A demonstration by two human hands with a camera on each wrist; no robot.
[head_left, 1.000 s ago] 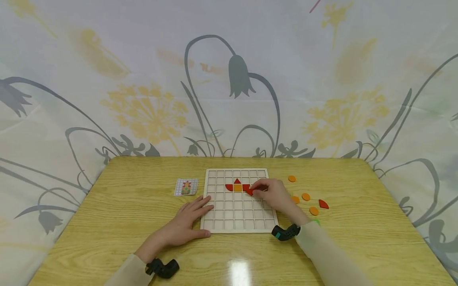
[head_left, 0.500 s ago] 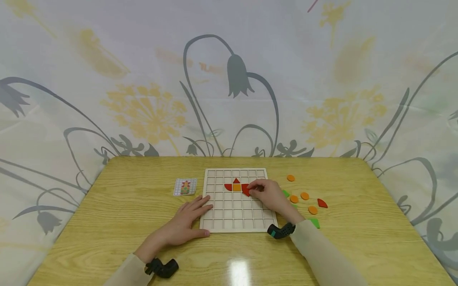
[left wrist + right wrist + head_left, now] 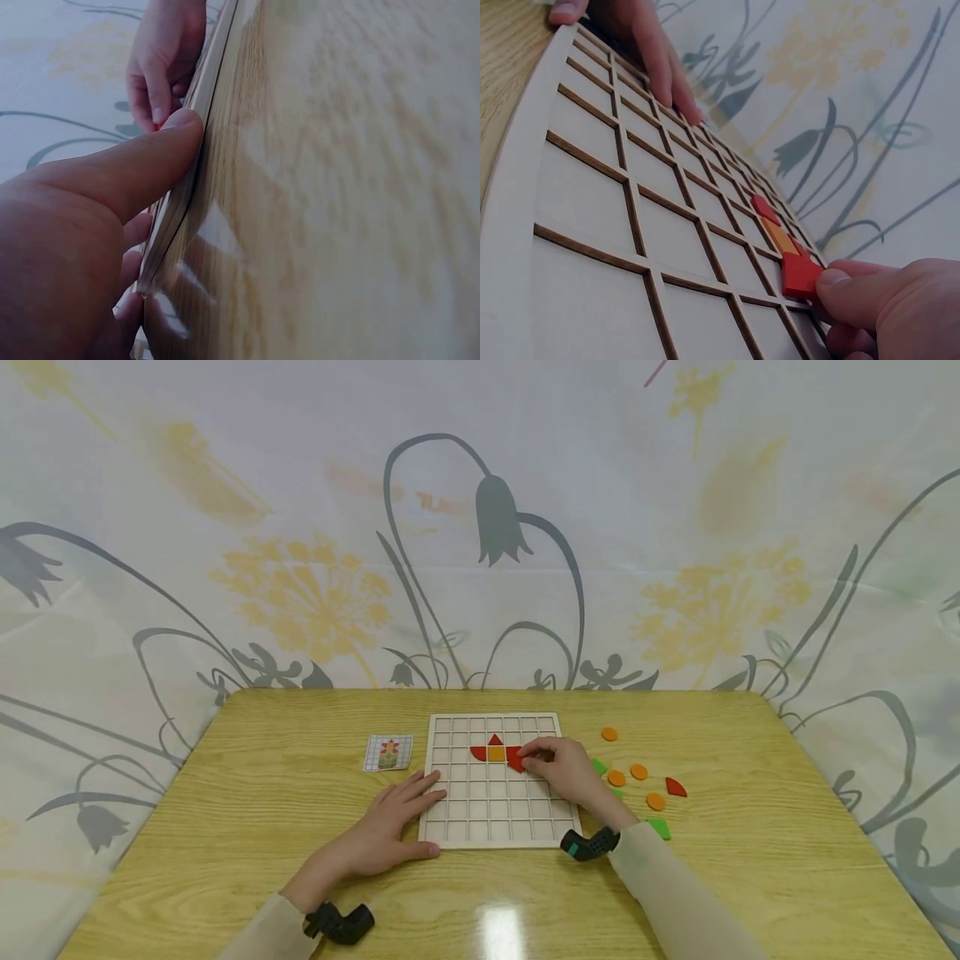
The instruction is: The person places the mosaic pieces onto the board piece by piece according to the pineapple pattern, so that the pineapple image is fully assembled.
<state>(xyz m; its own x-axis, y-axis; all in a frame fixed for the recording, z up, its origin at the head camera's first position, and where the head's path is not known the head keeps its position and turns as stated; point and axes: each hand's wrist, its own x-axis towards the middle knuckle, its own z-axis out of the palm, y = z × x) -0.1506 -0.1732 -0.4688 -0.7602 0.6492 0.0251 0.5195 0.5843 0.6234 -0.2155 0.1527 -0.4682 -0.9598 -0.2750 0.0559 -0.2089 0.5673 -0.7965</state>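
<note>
A white grid board [image 3: 480, 814] lies on the table, with a small figure of tiles in its upper middle. An orange square tile [image 3: 497, 753] has a red triangle tile [image 3: 495, 740] above it and a red quarter-circle tile [image 3: 478, 753] to its left. Right of the square, my right hand [image 3: 566, 770] pinches a red tile [image 3: 802, 276] between thumb and index finger, low over the grid; the fingers partly hide it. My left hand [image 3: 390, 827] rests on the board's left edge and lower left corner, fingers spread, thumb [image 3: 161, 142] along the near edge.
A small picture card [image 3: 388, 752] with a coloured pattern lies left of the board. To the right are several orange round tiles [image 3: 638, 772], a red quarter-circle tile [image 3: 676, 787] and green tiles [image 3: 659, 828], some partly behind the right hand and arm. A patterned curtain [image 3: 480, 568] stands behind the table.
My right hand has moved slightly left, bringing the pinched red tile closer to the orange square. More of the green tiles beside the right arm shows. My left hand stays in place.
</note>
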